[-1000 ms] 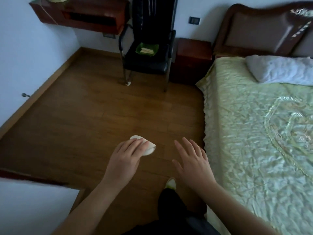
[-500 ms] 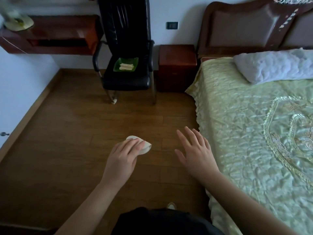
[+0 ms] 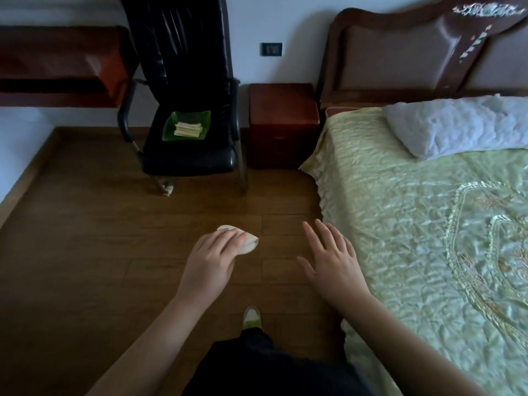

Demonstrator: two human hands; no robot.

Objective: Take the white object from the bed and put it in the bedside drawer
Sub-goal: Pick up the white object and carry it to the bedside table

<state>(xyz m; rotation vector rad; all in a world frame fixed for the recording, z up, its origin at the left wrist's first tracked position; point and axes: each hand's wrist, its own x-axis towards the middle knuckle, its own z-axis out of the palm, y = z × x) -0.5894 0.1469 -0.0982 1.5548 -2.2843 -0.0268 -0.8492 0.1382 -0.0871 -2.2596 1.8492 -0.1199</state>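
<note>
Bedroom, wood floor (image 3: 85, 238). Our left hand (image 3: 211, 261) grips white object (image 3: 248, 242); right hand (image 3: 331, 261) spread, empty. We should carry it level toward bedside cabinet (image 3: 283, 124), freeing right hand for drawer.

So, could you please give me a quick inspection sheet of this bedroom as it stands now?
Surface: wooden floor; bed with green cover.
Job's things: white object held in left hand; bedside cabinet, drawer shut.
Clutter: green tray on black chair; pillow; small scrap by a chair leg.
Hands: left gripping; right hand open, empty.
Cables: nothing seen.
Surroundings: headboard, wall socket, wall shelf.
</note>
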